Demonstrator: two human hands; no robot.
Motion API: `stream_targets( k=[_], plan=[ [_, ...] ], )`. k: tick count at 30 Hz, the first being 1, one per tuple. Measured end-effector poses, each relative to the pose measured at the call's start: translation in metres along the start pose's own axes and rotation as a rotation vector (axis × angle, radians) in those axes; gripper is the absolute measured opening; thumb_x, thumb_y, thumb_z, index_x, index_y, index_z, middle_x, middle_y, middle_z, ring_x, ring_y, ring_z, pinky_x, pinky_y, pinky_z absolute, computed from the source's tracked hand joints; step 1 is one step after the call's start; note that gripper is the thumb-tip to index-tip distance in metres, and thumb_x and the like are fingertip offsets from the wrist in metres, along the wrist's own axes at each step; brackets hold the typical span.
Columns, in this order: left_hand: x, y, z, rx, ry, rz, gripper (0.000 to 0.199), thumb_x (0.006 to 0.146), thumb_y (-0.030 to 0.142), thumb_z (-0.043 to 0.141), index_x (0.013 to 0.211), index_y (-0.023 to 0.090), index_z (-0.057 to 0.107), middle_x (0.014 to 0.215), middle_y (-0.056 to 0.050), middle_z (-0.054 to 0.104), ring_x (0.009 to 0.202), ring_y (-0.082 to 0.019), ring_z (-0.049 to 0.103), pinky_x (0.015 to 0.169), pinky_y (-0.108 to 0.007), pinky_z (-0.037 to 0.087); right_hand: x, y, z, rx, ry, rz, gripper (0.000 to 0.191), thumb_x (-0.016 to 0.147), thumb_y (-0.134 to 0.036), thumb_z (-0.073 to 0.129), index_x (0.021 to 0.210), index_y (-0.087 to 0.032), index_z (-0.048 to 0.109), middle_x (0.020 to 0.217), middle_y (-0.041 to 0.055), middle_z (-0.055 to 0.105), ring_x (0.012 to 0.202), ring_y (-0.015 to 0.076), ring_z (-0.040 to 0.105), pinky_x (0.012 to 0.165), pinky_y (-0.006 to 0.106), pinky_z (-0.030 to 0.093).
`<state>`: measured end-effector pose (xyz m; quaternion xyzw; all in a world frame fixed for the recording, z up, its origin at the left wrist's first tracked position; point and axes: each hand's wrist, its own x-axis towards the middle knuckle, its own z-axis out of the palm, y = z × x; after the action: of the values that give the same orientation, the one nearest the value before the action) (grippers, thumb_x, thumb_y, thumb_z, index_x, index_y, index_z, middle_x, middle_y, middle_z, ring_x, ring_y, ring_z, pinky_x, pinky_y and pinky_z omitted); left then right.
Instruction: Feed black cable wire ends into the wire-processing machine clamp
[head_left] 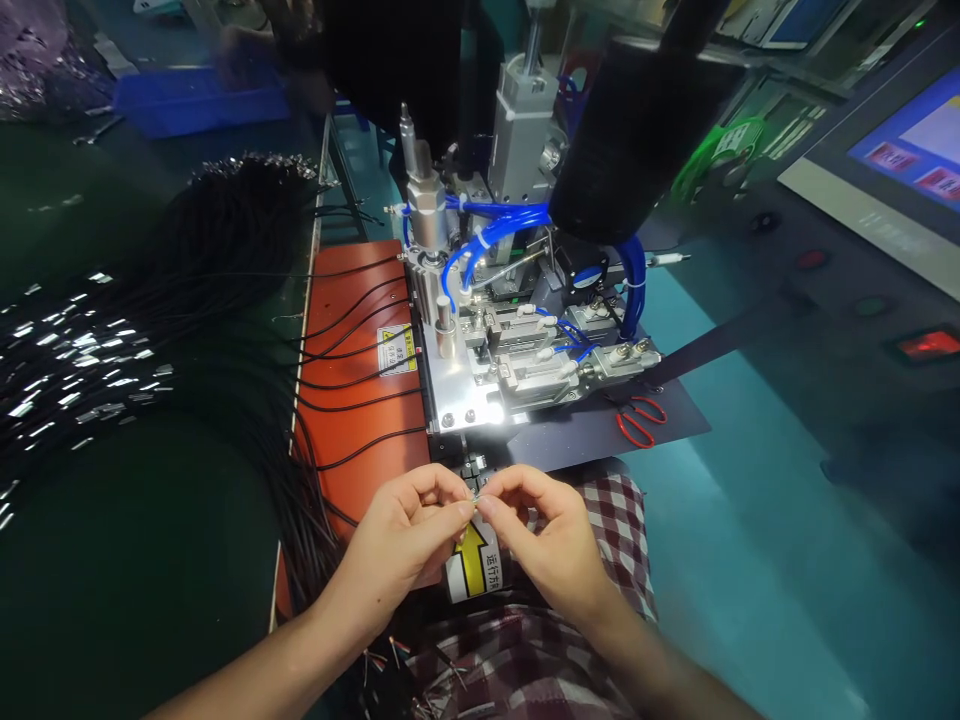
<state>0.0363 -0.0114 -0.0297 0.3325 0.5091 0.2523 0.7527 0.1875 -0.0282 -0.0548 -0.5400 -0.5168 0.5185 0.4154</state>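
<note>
My left hand (412,525) and my right hand (555,540) meet fingertip to fingertip in front of the machine (465,385). Both are closed in a pinch on something tiny and pale between them, too small to name. Just beyond the fingertips is a small metal fixture (472,466) at the machine's near edge. Below the fingers shows a white label with a yellow arrow (471,562). Several black cables (367,400) run across an orange plate (352,290) into the machine's left side.
Bundles of black cables (225,220) with shiny ends lie on the dark table at left, near a blue bin (199,100). Red-handled scissors or snips (641,420) lie right of the machine. A black cylinder (637,140) hangs overhead. A control screen (919,150) stands far right.
</note>
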Motion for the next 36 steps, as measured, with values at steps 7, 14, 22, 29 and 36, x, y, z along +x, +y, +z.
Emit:
stream_targets(
  k=[7, 14, 22, 29, 36],
  plan=[
    [0.000, -0.003, 0.000, 0.087, 0.034, 0.061, 0.020, 0.079, 0.035, 0.061, 0.076, 0.017, 0.051, 0.045, 0.010, 0.034, 0.038, -0.003, 0.023, 0.036, -0.016, 0.017, 0.001, -0.001, -0.002, 0.088, -0.069, 0.033, 0.015, 0.084, -0.028, 0.056, 0.072, -0.018, 0.055, 0.063, -0.0024, 0.050, 0.054, 0.0108, 0.044, 0.052, 0.024, 0.036],
    [-0.002, -0.001, 0.004, 0.096, 0.045, 0.140, 0.019, 0.078, 0.034, 0.063, 0.082, 0.017, 0.055, 0.051, 0.008, 0.042, 0.038, -0.002, 0.025, 0.035, -0.014, 0.018, 0.005, 0.001, -0.001, 0.442, -0.155, 0.263, 0.025, 0.078, -0.037, 0.064, 0.067, -0.016, 0.053, 0.051, -0.0071, 0.045, 0.041, 0.0055, 0.033, 0.042, 0.020, 0.026],
    [0.000, -0.005, -0.001, 0.043, -0.042, 0.115, 0.019, 0.084, 0.037, 0.057, 0.082, 0.020, 0.047, 0.045, 0.012, 0.026, 0.039, -0.004, 0.017, 0.036, -0.017, 0.013, -0.001, 0.000, 0.000, 0.385, -0.145, 0.246, 0.025, 0.080, -0.038, 0.061, 0.070, -0.017, 0.051, 0.053, -0.0070, 0.043, 0.044, 0.0063, 0.034, 0.044, 0.020, 0.027],
    [-0.003, -0.004, 0.000, 0.103, -0.055, 0.074, 0.021, 0.086, 0.040, 0.052, 0.082, 0.020, 0.043, 0.047, 0.012, 0.023, 0.042, -0.005, 0.015, 0.038, -0.017, 0.013, 0.001, 0.002, -0.008, 0.269, -0.159, 0.210, 0.022, 0.082, -0.034, 0.059, 0.070, -0.017, 0.051, 0.052, -0.0068, 0.043, 0.046, 0.0076, 0.037, 0.045, 0.021, 0.030],
    [0.007, 0.000, -0.014, 0.784, 0.165, 0.468, 0.009, 0.087, 0.023, 0.048, 0.092, 0.021, 0.056, 0.079, 0.000, 0.055, 0.071, -0.015, 0.052, 0.062, -0.024, 0.040, 0.027, 0.016, -0.019, 0.199, -0.146, 0.199, 0.022, 0.080, -0.035, 0.060, 0.070, -0.017, 0.054, 0.056, -0.0054, 0.046, 0.045, 0.0080, 0.040, 0.044, 0.022, 0.031]
  ],
)
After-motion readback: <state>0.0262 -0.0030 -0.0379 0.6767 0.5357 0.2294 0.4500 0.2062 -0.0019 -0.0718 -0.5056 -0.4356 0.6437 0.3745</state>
